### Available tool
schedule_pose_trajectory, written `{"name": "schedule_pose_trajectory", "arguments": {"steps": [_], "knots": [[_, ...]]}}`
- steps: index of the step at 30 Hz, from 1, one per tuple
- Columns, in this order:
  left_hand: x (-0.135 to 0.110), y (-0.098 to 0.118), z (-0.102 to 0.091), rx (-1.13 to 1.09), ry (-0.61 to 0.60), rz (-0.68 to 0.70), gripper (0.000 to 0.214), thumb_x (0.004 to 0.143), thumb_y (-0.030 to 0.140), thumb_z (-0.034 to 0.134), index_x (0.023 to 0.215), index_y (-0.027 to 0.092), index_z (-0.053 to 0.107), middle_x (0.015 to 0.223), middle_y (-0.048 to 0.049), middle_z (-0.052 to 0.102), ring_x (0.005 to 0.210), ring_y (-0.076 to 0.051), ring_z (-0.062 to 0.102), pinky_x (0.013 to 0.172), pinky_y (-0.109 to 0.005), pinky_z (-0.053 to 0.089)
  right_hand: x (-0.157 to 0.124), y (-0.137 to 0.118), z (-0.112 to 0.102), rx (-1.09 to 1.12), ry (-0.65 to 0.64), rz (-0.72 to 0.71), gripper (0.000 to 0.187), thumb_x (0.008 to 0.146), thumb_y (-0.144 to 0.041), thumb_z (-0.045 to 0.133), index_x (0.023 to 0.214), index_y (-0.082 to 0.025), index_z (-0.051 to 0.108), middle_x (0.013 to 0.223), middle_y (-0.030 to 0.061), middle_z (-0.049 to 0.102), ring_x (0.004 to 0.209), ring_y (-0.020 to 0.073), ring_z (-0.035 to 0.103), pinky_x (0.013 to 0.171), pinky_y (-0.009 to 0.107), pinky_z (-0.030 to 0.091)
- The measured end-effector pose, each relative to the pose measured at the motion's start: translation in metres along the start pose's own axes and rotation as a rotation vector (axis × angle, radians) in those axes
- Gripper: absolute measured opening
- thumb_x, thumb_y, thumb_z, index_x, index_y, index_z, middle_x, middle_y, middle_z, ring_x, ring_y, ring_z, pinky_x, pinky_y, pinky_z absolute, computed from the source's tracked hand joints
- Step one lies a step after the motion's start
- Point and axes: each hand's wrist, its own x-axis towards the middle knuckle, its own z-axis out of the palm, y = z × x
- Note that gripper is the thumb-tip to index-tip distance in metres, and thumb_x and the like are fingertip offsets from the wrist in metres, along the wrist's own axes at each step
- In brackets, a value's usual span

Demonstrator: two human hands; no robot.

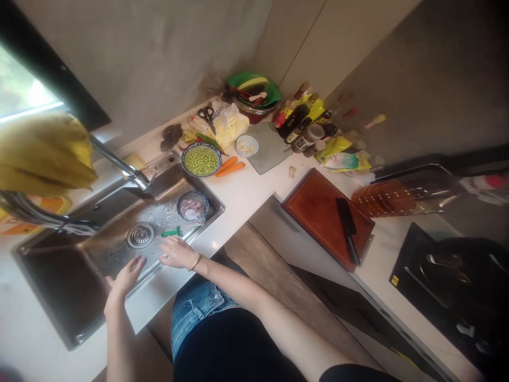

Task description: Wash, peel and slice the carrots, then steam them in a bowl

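Both of my hands are over the near side of the steel sink point(107, 252). My left hand point(126, 276) is open above the front rim, fingers apart and holding nothing. Facing it is my right hand point(177, 253), also open and empty, with a bracelet on the wrist. Just beyond my right hand, a green-handled peeler point(170, 232) lies on the sink floor, apart from the fingers as far as I can see. A patterned bowl point(193, 207) of pinkish meat stands in the sink's right corner. The round drain strainer point(140, 234) lies beyond both hands.
A bowl of green beans point(201, 161), carrots point(230, 167) and a small white bowl point(247, 146) stand on the counter behind. A cleaver point(347, 225) rests on the wooden board point(318, 212) at right. The faucet point(137, 178) reaches over the sink.
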Motion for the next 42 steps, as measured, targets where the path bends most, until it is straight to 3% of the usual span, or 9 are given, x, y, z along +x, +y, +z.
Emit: {"name": "schedule_pose_trajectory", "arguments": {"steps": [4,9,12,16,25,30,35,39,42], "knots": [[-0.005,0.054,0.036,0.020,-0.018,0.044,0.044,0.081,0.040,0.058,0.122,0.021,0.061,0.105,-0.0152,0.076,0.101,-0.033,0.071,0.098,-0.051,0.049,-0.032,0.028,-0.025,-0.110,0.060,-0.004,0.024,0.092,-0.020,0.061,0.114,-0.013,0.067,0.131,0.0151,0.063,0.129,0.0264,0.053,0.110,0.042,0.043],[-0.009,0.145,0.061,-0.033,0.173,0.102,0.058,0.082,0.038,0.053,0.134,0.013,0.051,0.085,-0.0104,0.071,0.084,-0.031,0.070,0.089,-0.049,0.052,-0.063,0.063,-0.053,-0.012,0.126,0.150,0.020,0.095,-0.014,0.051,0.102,-0.016,0.069,0.109,0.0099,0.070,0.102,0.0209,0.064,0.090,0.031,0.052],[-0.009,0.188,0.065,0.012,0.156,0.216,0.074,0.084,0.037,0.052,0.151,0.012,0.033,0.106,-0.0163,0.072,0.113,-0.037,0.065,0.105,-0.060,0.040,-0.080,0.085,-0.071,0.050,0.182,0.194,0.037,0.090,-0.018,0.059,0.126,-0.020,0.063,0.137,0.0104,0.061,0.127,0.0273,0.054,0.104,0.041,0.046],[-0.005,0.222,0.075,0.152,0.039,0.397,0.078,0.092,0.049,0.047,0.157,0.014,0.023,0.145,-0.0236,0.054,0.148,-0.042,0.029,0.114,-0.074,0.008,-0.108,0.119,-0.093,0.083,0.317,0.285,0.070,0.086,-0.033,0.069,0.149,-0.019,0.042,0.157,0.0162,0.040,0.147,0.0359,0.031,0.114,0.056,0.035],[0.019,0.289,0.142,0.094,-0.130,0.844,0.060,0.092,0.035,0.051,0.147,0.015,0.039,0.130,-0.0202,0.067,0.135,-0.035,0.052,0.118,-0.067,0.017,-0.261,0.198,-0.086,0.179,0.900,0.848,0.039,0.086,-0.012,0.055,0.124,-0.016,0.064,0.128,0.0154,0.066,0.125,0.0266,0.059,0.111,0.046,0.045],[-0.006,0.349,0.177,0.061,-0.207,1.104,0.056,0.091,0.029,0.052,0.145,0.018,0.041,0.123,-0.0136,0.072,0.123,-0.030,0.062,0.117,-0.062,0.026,-0.349,0.226,-0.080,0.227,1.180,1.032,0.036,0.082,-0.011,0.052,0.113,-0.021,0.066,0.119,0.0109,0.069,0.116,0.0253,0.064,0.107,0.048,0.047],[-0.050,0.396,0.229,0.001,-0.265,1.169,0.049,0.090,0.025,0.052,0.138,0.017,0.049,0.123,-0.0144,0.071,0.120,-0.030,0.064,0.111,-0.057,0.040,-0.415,0.258,-0.104,0.201,1.356,1.058,0.013,0.076,-0.018,0.054,0.085,-0.021,0.063,0.093,0.0075,0.070,0.092,0.0236,0.067,0.091,0.041,0.054],[-0.093,0.431,0.274,-0.080,-0.365,1.111,0.051,0.090,0.025,0.054,0.140,0.017,0.046,0.120,-0.0139,0.072,0.116,-0.028,0.067,0.102,-0.048,0.051,-0.459,0.275,-0.131,0.245,1.250,0.976,0.010,0.071,-0.016,0.052,0.072,-0.023,0.060,0.072,0.0016,0.064,0.070,0.0189,0.063,0.072,0.031,0.055],[-0.119,0.454,0.300,-0.013,-0.351,1.130,0.051,0.089,0.021,0.055,0.139,0.019,0.048,0.124,-0.0131,0.071,0.124,-0.030,0.061,0.114,-0.060,0.036,-0.479,0.280,-0.148,0.278,1.149,0.835,0.034,0.076,-0.021,0.057,0.108,-0.024,0.069,0.104,0.0066,0.073,0.102,0.0234,0.069,0.092,0.037,0.054]]}}
